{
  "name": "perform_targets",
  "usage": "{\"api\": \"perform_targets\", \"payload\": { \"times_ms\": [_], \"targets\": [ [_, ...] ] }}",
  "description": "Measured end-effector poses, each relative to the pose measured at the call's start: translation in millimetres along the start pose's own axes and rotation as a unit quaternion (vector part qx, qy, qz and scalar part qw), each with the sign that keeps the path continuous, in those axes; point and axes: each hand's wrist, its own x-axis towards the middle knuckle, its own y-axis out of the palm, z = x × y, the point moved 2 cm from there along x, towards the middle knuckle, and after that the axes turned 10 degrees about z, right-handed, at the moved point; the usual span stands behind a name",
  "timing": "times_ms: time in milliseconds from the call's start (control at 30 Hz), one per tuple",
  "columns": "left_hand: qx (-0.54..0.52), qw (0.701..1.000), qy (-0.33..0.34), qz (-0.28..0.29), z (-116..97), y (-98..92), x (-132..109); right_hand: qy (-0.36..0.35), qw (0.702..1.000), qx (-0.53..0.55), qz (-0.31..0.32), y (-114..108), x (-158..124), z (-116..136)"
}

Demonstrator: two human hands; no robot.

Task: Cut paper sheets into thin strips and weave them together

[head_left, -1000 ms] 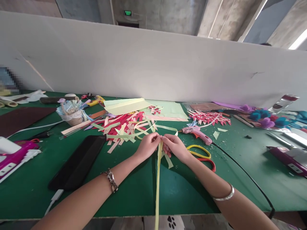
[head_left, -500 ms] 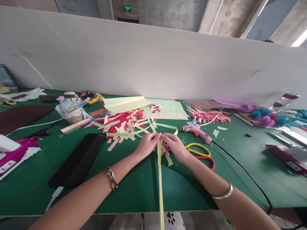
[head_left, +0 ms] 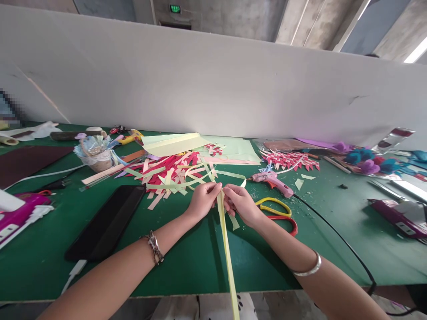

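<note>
- Head view, hands: L hand (head_left: 202, 201) and R hand (head_left: 243, 202) meet nr the middle of the green tabletop (head_left: 187, 271); thumbs and index fingers of both pinch the far end of the pale-yellow paper strip (head_left: 227, 251), tips close together; R's other fingers curl below.
- Strip: runs from the fingertips twd the wearer, past the table's near edge; prob. pinched so close so the narrow end stays steady, w/ the long tail left free to hang; the exact fold at the tips is too small to tell.
- Tools: pink glue gun (head_left: 273, 182) lies just beyond R hand, scissors (head_left: 275, 206) by R wrist, blades hidden; both presumably kept there for easy reach.
- Stock: heap of cut paper strips (head_left: 173, 171) sits beyond L hand, pale-green sheets (head_left: 242, 149) behind it, red-and-white woven piece (head_left: 290, 160) to the right; prob. pushed back to free the working spot.
- Containers: small wrapped pot (head_left: 100, 163), far left, holds pale-blue frilly bits and beige stuff, exact kind unclear; clear container (head_left: 394, 140), far right, stands tilted; contents can't be told.
</note>
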Motion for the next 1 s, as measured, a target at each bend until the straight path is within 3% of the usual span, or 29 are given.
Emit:
{"api": "perform_targets", "payload": {
  "times_ms": [133,367,533,767,1000],
  "targets": [
    [-0.003,1.0,-0.005,-0.002,-3.2,-4.9,0.8,-0.004,1.0,0.005,-0.012,-0.1,-0.5,0.4],
    [0.017,0.996,-0.002,0.084,-5.5,-0.4,-1.9,-0.036,0.998,0.018,-0.054,-5.6,-0.7,1.5],
    [0.035,0.998,0.011,0.055,-3.5,-1.1,-2.0,-0.031,0.998,0.018,-0.049,-6.4,0.0,1.1],
    [0.042,0.999,0.02,0.02,-5.7,-0.8,-3.9,-0.015,0.999,-0.04,0.004,0.4,-1.1,2.7],
    [0.026,1.0,-0.005,0.001,0.6,-5.5,-0.1,-0.016,0.999,-0.052,0.004,-1.7,-0.7,0.4]
  ]
}}
